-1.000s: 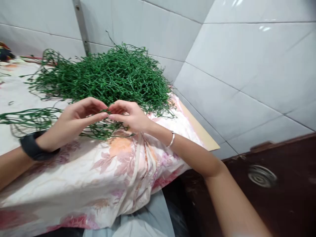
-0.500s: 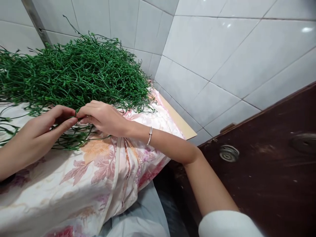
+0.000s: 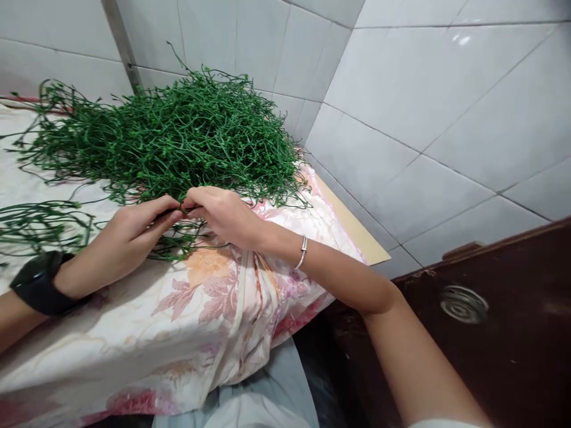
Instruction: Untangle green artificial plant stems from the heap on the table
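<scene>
A big tangled heap of thin green stems with small budded tips (image 3: pixel 196 131) lies on a floral cloth (image 3: pixel 191 321). Just in front of it my left hand (image 3: pixel 138 232), with a black band at its wrist, pinches with thumb and fingertips. Against those fingertips my right hand (image 3: pixel 225 214), wearing a silver bangle, is closed in a pinch too. A bit of green stem shows where the fingertips meet, mostly hidden by the fingers. Beneath the hands lies a smaller bunch of stems (image 3: pixel 176 245). More stems (image 3: pixel 40 223) are spread out left of my left hand.
Tiled walls (image 3: pixel 414 107) meet in a corner behind the heap. A tan board edge (image 3: pixel 352 220) sticks out under the cloth on the right. A dark brown wooden panel with a round metal fitting (image 3: pixel 464 304) stands at the lower right.
The view has swung left, so everything sits farther right and the black wristband shows fully. Both hands keep their fingertips together in the same place before the heap.
</scene>
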Demonstrator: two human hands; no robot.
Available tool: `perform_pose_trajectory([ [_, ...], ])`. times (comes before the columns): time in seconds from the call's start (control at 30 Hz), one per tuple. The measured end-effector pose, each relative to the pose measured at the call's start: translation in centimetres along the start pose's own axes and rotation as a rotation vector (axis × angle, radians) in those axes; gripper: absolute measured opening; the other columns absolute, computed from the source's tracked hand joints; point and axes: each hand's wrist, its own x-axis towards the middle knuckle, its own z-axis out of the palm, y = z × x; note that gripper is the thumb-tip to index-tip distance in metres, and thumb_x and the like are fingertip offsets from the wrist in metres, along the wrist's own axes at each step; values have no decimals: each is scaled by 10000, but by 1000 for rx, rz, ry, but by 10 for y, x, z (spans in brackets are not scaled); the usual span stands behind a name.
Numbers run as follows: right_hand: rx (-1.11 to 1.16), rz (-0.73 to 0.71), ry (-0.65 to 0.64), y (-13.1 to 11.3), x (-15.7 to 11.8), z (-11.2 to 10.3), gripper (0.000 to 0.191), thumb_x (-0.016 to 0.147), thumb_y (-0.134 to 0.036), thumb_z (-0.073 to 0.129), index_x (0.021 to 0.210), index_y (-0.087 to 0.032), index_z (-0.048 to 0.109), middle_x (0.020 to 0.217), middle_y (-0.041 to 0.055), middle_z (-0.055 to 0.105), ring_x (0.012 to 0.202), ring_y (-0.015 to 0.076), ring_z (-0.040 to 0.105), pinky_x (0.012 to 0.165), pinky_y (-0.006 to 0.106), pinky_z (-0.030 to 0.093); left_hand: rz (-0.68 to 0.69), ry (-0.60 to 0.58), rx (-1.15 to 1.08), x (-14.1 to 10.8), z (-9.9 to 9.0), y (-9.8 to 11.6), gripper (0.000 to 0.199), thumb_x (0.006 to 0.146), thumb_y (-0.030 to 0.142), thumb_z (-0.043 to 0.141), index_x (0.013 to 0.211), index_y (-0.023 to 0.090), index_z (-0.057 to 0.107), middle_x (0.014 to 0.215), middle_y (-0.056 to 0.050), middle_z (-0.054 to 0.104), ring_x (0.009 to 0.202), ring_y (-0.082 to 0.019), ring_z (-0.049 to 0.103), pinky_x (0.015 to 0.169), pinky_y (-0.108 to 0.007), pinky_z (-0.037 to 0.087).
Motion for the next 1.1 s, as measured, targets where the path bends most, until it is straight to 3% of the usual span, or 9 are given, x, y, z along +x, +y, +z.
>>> perform_pose_trajectory([
  [0.33, 92, 15, 5, -5, 8, -10, 188, 829, -246, 456, 846, -83, 547, 767, 39, 545, 701, 86, 459, 646, 205, 350, 76, 102, -61, 3, -6, -1, 209, 844, 320, 389, 815, 158, 518, 654, 18, 513, 602, -95, 455, 570, -192, 320],
  [0.43, 156, 55, -19, -7, 9, -13, 238, 819, -313, 469, 831, -90, 549, 733, 23, 537, 657, 73, 441, 615, 201, 335, 31, 54, -261, 4, -9, 0, 224, 829, 352, 416, 800, 156, 519, 640, 16, 505, 603, -99, 461, 569, -196, 339],
  [0.53, 219, 103, -50, -6, 10, -16, 220, 839, -285, 427, 813, -100, 543, 702, 7, 527, 611, 59, 416, 574, 196, 312, -23, -19, -501, 6, -11, -1, 206, 818, 335, 445, 763, 152, 522, 643, 11, 507, 626, -96, 468, 606, -195, 368],
  [0.63, 242, 134, -63, -4, 11, -17, 191, 839, -253, 420, 809, -110, 542, 680, -4, 518, 594, 56, 403, 557, 195, 302, -45, -21, -605, 7, -12, -1, 191, 810, 311, 470, 732, 147, 530, 634, 11, 517, 629, -89, 473, 621, -191, 377],
  [0.87, 349, 201, 18, -13, 13, -19, 184, 820, -271, 463, 756, -111, 526, 639, -22, 473, 567, 48, 376, 533, 185, 294, 10, 23, -707, 7, -13, 0, 155, 804, 290, 500, 767, 145, 537, 619, 22, 490, 591, -74, 452, 585, -194, 362],
  [1.1, 547, 286, -27, -14, 14, -24, 228, 804, -333, 484, 735, -119, 519, 655, -10, 479, 580, 59, 388, 533, 204, 291, 10, -1, -684, 6, -16, 1, 209, 787, 332, 517, 755, 135, 581, 611, 12, 508, 592, -82, 468, 567, -203, 356],
])
